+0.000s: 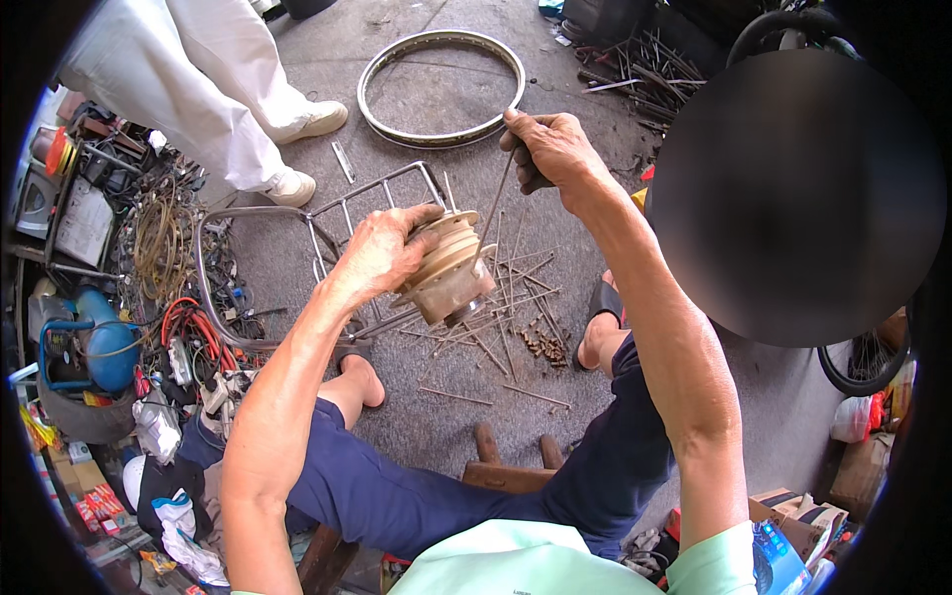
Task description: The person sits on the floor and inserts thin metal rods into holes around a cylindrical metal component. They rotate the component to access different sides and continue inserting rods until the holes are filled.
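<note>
My left hand (382, 248) is closed around a dirty, tan wheel hub (448, 260) with ridged flanges, held tilted above the floor between my knees. Up and to the right, my right hand (557, 149) pinches the top of a thin metal spoke (494, 206). The spoke slants down to the hub's near flange; whether its end sits in a hole I cannot tell. Another thin rod rises from the hub's far side. Loose spokes (506, 307) lie scattered on the floor below, beside a small heap of brassy spoke nipples (543, 347).
A bare wheel rim (436, 141) lies beyond my hands. Left of the hub is a tubular metal rack (201, 268). A person in white trousers (213, 109) stands far left, near tangled cables and parts. A wooden stool (506, 478) is between my legs. A large blurred area covers the right.
</note>
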Motion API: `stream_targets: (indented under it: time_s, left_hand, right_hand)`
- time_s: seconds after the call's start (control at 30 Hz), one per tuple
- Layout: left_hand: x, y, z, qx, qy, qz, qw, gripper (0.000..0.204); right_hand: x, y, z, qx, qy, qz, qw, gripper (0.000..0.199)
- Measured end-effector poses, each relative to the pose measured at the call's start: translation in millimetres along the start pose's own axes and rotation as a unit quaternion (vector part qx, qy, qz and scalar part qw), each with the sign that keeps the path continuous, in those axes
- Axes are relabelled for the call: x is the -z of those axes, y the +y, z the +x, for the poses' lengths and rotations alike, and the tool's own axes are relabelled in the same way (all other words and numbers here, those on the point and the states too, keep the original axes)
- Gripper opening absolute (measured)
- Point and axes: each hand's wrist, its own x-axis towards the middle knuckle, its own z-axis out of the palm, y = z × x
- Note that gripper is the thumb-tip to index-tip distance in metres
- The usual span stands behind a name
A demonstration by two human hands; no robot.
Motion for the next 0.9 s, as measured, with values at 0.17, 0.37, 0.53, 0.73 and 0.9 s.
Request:
stream_targets:
  time_s: [0.17,0.37,0.53,0.73,0.9]
  left_hand:
    - [4,-7,5,0.043,-0.022,-0.055,0.997,0.043]
    - [4,-3,6,0.049,-0.026,-0.038,0.998,0.041]
    - [0,-14,9,0.034,-0.026,-0.067,0.997,0.042]
    - [0,-19,11,0.027,-0.033,-0.061,0.997,0.041]
    - [-1,-7,7,0.002,-0.011,0.026,1.000,0.038]
  right_hand:
    - [5,-14,-21,0.001,-0.067,-0.024,0.997,0.044]
    - [17,-19,-34,-0.012,-0.058,-0.045,0.997,0.044]
    - [30,-16,-40,-0.003,-0.066,-0.031,0.997,0.044]
    - [39,-14,-40,0.000,-0.047,-0.012,0.999,0.043]
    - [43,-15,-40,-0.005,-0.031,-0.025,0.999,0.042]
